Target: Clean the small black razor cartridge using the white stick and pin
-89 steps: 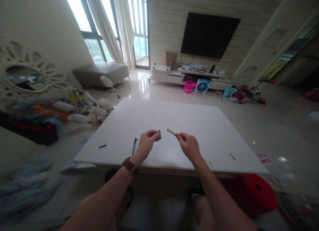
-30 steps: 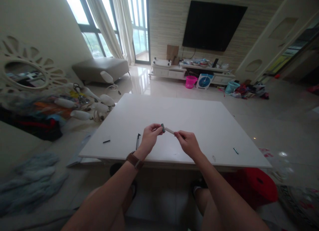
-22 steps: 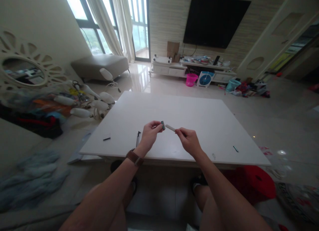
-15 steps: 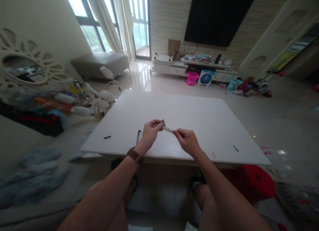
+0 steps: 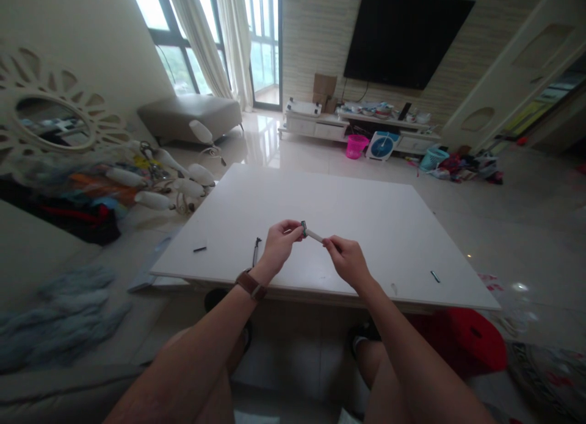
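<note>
Over the near part of the white table [image 5: 366, 222], my left hand [image 5: 279, 242] pinches a small dark razor head [image 5: 303, 229] between thumb and fingers. My right hand [image 5: 347, 259] is closed around the end of a pale grey razor handle [image 5: 315, 235]. The handle's other end meets the razor head; I cannot tell whether they are locked together. Behind my left wrist lies a thin black razor [image 5: 256, 251], partly hidden. Farther left is a short dark strip [image 5: 200, 249]. A small dark green blade cartridge [image 5: 434, 276] lies at the right.
A small clear piece [image 5: 394, 288] lies near the table's front edge. White lamp shades [image 5: 153, 200] stand close to the left edge. At the right front corner is a red stool [image 5: 473, 341]. A pink basket [image 5: 356, 146] and a fan [image 5: 382, 145] stand beyond the table.
Both hands have shifted slightly right in view, along with the whole scene. The razor head has turned and shows more fully beside the left fingertips. Each hand keeps its hold.
</note>
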A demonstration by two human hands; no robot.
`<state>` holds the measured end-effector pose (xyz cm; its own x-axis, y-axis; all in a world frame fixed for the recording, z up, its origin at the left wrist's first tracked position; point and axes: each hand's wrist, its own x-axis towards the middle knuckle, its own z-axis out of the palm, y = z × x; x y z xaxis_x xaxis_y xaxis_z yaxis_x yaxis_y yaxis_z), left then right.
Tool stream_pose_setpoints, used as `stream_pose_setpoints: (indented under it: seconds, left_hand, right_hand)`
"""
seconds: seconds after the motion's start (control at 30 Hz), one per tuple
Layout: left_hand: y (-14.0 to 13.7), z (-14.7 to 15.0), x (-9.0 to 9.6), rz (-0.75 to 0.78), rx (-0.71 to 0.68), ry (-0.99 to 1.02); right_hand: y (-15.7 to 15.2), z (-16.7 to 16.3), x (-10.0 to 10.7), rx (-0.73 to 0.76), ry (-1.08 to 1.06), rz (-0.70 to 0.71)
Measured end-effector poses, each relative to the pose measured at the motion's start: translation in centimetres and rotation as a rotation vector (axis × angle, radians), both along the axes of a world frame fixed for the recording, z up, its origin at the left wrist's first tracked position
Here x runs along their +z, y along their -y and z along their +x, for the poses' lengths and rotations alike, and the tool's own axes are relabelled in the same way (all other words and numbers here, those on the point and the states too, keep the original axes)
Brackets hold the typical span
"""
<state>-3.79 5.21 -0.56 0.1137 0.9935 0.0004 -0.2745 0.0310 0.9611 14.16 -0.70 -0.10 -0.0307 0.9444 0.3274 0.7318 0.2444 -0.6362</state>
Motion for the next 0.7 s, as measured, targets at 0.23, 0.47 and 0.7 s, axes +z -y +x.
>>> stream_pose_setpoints:
  seconds: [0.23, 0.47, 0.7]
  left_hand:
    - [0.05, -0.01, 0.11, 0.007, -0.012, 0.011]
    - [-0.01, -0.03, 0.01, 0.012, 0.005, 0.007]
    - [0.09, -0.06, 0.04, 0.009, 0.009, 0.01]
  right_hand:
    - [-0.02, -0.03, -0.05, -0.022, -0.033, 0.037]
    - [-0.01, -0.02, -0.08, 0.034, -0.005, 0.02]
    - [0.0, 0.1, -0.13, 0.076, 0.007, -0.006]
